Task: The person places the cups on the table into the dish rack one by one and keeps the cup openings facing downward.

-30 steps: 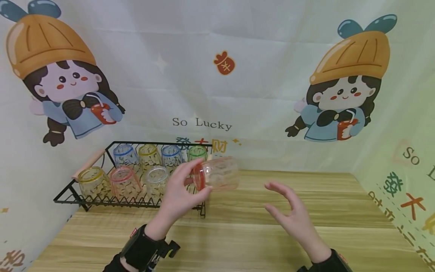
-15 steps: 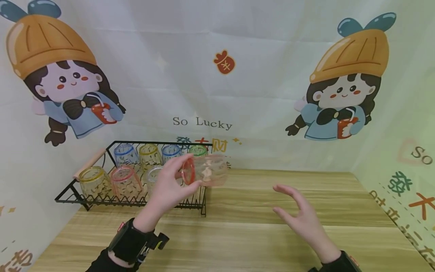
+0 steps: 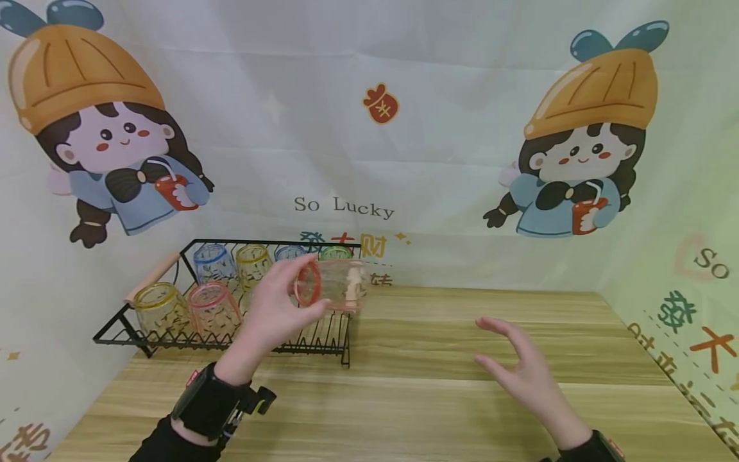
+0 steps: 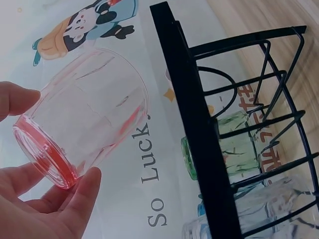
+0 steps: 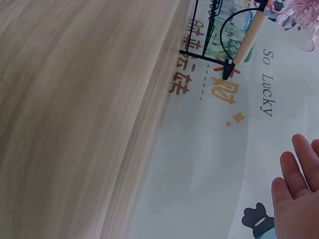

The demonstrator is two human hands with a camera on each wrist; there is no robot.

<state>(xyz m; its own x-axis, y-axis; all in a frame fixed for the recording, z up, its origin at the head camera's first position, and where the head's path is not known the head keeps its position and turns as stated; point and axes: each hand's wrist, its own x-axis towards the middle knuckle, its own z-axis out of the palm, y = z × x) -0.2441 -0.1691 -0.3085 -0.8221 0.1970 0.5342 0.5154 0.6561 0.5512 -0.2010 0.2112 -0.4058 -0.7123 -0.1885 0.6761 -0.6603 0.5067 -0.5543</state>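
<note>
My left hand [image 3: 274,311] grips a pink-red drinking glass [image 3: 337,282] by its thick red base, thumb on one side and fingers on the other. The glass lies sideways in the air, its mouth to the right, overlapping the right end of a black wire rack [image 3: 312,351] in the head view. The left wrist view shows the same glass [image 4: 94,107] beside the rack's black bar [image 4: 192,114]. Over the table at right, my right hand [image 3: 528,378] holds nothing, its thumb and fingers spread apart; part of that hand [image 5: 301,199] shows in the right wrist view.
Upside-down glasses fill the rack: a blue glass [image 3: 212,264], a yellow glass [image 3: 253,266] and a green glass [image 3: 336,252] behind, another yellow glass [image 3: 160,311] and a pink glass [image 3: 213,311] in front. A wooden table [image 3: 416,404] lies below, with a printed cloth [image 3: 439,160] behind.
My left hand has moved left with the pink-red glass, which now overlaps the rack's right end and hides the clear front glass. My right hand has drifted right and slightly down.
</note>
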